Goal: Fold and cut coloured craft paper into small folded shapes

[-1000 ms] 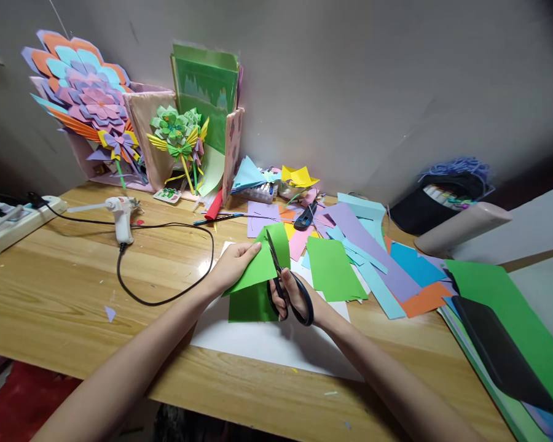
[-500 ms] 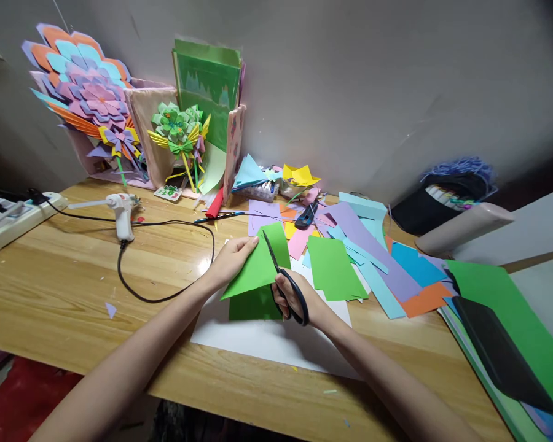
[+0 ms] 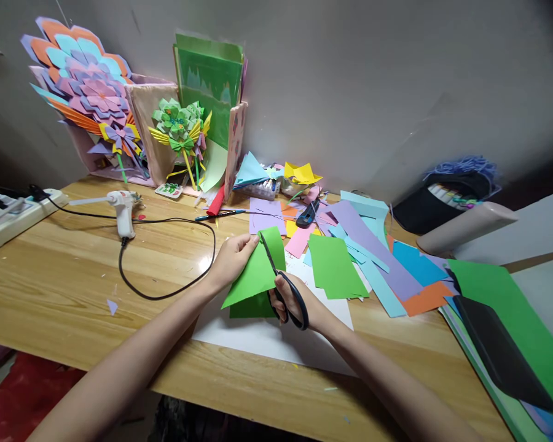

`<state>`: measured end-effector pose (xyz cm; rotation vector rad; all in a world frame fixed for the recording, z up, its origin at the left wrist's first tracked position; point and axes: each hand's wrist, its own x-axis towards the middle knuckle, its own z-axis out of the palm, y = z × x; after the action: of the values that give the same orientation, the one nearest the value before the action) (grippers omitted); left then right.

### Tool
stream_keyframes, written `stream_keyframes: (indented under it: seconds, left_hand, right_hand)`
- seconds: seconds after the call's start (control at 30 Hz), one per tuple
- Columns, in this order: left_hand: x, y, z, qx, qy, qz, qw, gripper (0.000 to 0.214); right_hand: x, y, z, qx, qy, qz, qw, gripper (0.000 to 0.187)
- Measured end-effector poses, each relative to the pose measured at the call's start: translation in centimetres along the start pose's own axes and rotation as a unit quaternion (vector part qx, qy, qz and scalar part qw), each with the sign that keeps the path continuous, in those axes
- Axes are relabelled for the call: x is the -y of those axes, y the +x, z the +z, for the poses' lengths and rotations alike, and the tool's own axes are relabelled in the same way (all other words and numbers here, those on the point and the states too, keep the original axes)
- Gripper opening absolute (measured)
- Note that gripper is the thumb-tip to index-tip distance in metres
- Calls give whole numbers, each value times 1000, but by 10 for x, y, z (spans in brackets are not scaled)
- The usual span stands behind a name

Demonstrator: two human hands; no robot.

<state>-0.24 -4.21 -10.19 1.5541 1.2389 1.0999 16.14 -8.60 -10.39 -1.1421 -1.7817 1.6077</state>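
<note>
Scissors (image 3: 275, 271) are gripped in the right hand (image 3: 312, 302), blades across green paper (image 3: 252, 276) that the left hand (image 3: 231, 260) pinches, seemingly to steady it between the hands.

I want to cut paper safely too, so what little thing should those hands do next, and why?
Probably slide the left hand a little away from the blades before snipping: its thumb on the green sheet looks very near the tip of the scissors in the right hand.
</note>
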Motion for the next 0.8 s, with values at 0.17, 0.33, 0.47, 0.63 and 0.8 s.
stream_keyframes:
  seconds: [0.17, 0.33, 0.47, 0.63, 0.8]
  left_hand:
    - [1, 1, -1, 11, -18, -8, 1000, 38]
    - [1, 2, -2, 23, -39, -22, 999, 38]
    - [2, 2, -1, 45, -61, -31, 997, 37]
    - [5, 1, 2, 68, -76, -48, 994, 38]
    - [6, 2, 2, 69, -83, -51, 993, 37]
  right_hand:
    - [-1, 0, 1, -13, 18, -4, 1000, 49]
    - [0, 0, 3, -25, 28, 14, 999, 50]
    - [-2, 0, 5, -20, 30, 9, 999, 55]
    - [-2, 1, 6, -30, 20, 6, 999, 58]
    - [-1, 1, 6, -40, 40, 24, 998, 56]
